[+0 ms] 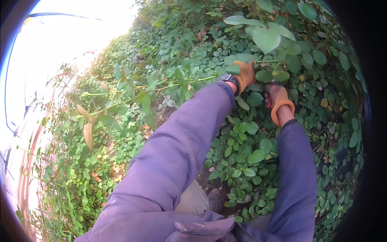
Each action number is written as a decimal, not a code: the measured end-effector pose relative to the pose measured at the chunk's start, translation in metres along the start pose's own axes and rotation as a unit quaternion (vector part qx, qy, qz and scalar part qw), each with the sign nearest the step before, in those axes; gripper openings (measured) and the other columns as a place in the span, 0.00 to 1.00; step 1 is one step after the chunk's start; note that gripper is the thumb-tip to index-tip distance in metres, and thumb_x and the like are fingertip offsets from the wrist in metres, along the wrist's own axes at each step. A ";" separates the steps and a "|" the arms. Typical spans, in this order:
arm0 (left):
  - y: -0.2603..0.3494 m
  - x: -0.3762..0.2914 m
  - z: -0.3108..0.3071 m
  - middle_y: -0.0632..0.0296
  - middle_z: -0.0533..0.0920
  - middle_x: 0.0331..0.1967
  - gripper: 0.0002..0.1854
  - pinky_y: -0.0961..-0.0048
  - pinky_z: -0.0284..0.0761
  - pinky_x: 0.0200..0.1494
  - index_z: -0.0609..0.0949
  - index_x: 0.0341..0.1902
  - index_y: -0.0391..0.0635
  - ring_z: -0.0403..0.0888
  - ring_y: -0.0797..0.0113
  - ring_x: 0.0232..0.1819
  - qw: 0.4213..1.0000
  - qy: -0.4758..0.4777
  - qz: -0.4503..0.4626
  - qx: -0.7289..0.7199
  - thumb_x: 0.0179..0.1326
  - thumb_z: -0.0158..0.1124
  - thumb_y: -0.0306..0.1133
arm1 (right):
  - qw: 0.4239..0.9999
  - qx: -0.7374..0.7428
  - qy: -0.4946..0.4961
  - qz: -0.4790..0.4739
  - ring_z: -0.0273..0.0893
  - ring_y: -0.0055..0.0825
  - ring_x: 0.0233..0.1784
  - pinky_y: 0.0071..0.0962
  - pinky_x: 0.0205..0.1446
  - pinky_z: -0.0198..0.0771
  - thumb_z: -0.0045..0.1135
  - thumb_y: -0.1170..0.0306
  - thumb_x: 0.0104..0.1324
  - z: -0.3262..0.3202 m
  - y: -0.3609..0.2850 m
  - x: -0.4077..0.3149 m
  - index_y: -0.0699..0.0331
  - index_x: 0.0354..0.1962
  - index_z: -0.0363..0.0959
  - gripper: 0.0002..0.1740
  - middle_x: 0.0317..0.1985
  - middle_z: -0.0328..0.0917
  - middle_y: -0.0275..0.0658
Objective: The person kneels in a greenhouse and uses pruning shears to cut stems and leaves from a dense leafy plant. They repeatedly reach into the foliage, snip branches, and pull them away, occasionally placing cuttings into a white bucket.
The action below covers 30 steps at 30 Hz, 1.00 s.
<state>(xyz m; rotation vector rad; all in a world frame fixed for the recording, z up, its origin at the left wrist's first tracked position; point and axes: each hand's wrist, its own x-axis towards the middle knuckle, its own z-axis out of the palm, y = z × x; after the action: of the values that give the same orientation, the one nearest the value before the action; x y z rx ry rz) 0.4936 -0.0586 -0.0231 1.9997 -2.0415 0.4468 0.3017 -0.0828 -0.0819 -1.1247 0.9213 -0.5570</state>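
My left hand (245,74), in an orange knit glove and with a dark watch at the wrist, is closed around long green leafy stems (196,80). They run out to the left past my forearm, and closed green buds (85,94) tip some of them. On the hand's other side a thick green stem (268,61) extends among large leaves, which partly cover the fingers. Just below and to the right, my right hand (276,96) wears a similar glove with a rolled cuff. Its fingers wrap a red-handled tool (269,102); the working end is hidden by leaves and the hand.
Dense leafy bushes (257,155) surround both arms. Large leaves (266,37) hang close to the camera at upper right. Bare soil (205,177) shows beside my boot (216,199). Along the left, a pale, overexposed strip borders the plants.
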 end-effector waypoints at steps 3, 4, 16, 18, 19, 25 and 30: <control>-0.014 -0.002 0.022 0.65 0.92 0.47 0.16 0.60 0.78 0.64 0.87 0.56 0.54 0.87 0.53 0.55 0.986 -0.107 -0.067 -0.113 0.78 0.51 0.37 | 0.998 -0.039 -0.037 0.016 0.70 0.31 0.17 0.33 0.23 0.60 0.56 0.64 0.74 -0.002 -0.010 -0.025 0.60 0.30 0.73 0.13 0.17 0.72 0.35; -0.024 -0.002 0.029 0.65 0.92 0.48 0.16 0.62 0.77 0.66 0.86 0.58 0.54 0.86 0.53 0.57 0.985 -0.149 0.041 0.071 0.78 0.50 0.34 | 0.996 -0.072 -0.053 0.030 0.74 0.31 0.22 0.33 0.25 0.67 0.57 0.67 0.73 -0.006 -0.013 -0.034 0.63 0.36 0.75 0.09 0.22 0.76 0.36; -0.036 -0.012 -0.006 0.68 0.91 0.48 0.17 0.69 0.81 0.56 0.86 0.60 0.57 0.87 0.66 0.57 0.997 -0.057 0.042 0.012 0.71 0.60 0.33 | 0.994 0.025 -0.086 0.066 0.82 0.28 0.32 0.31 0.39 0.83 0.61 0.62 0.72 -0.013 -0.019 -0.044 0.62 0.43 0.74 0.12 0.31 0.78 0.35; -0.023 -0.014 -0.028 0.66 0.91 0.45 0.16 0.67 0.81 0.57 0.86 0.58 0.55 0.88 0.64 0.55 0.998 -0.031 0.052 0.010 0.70 0.59 0.30 | 0.996 0.025 -0.071 0.042 0.83 0.29 0.34 0.32 0.42 0.84 0.59 0.60 0.73 -0.011 -0.018 -0.038 0.63 0.43 0.74 0.13 0.31 0.78 0.34; -0.017 -0.015 -0.037 0.65 0.91 0.44 0.16 0.67 0.81 0.58 0.86 0.57 0.55 0.88 0.63 0.53 0.994 -0.019 0.087 0.067 0.70 0.58 0.29 | 0.997 0.033 -0.053 0.044 0.83 0.29 0.34 0.32 0.43 0.84 0.58 0.60 0.74 -0.010 -0.018 -0.036 0.63 0.43 0.74 0.14 0.31 0.78 0.34; -0.025 -0.011 -0.047 0.62 0.91 0.43 0.17 0.66 0.81 0.60 0.85 0.58 0.54 0.89 0.58 0.50 0.952 -0.073 0.175 0.240 0.69 0.57 0.28 | 0.996 0.029 -0.080 0.036 0.83 0.30 0.35 0.33 0.46 0.86 0.59 0.56 0.75 -0.013 -0.023 -0.036 0.63 0.47 0.77 0.17 0.36 0.81 0.37; -0.041 0.001 -0.039 0.58 0.91 0.43 0.18 0.61 0.81 0.62 0.86 0.58 0.51 0.88 0.55 0.52 0.944 -0.044 0.224 0.238 0.68 0.57 0.27 | 0.994 0.048 -0.071 0.068 0.84 0.31 0.37 0.35 0.46 0.86 0.61 0.55 0.73 -0.010 -0.020 -0.030 0.64 0.45 0.77 0.18 0.38 0.79 0.37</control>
<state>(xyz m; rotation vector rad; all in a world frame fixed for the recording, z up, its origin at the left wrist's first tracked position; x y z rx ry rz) 0.5336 -0.0447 0.0155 1.7846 -2.6540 1.0457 0.2789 -0.0717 -0.0541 -0.9940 0.8334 -0.3998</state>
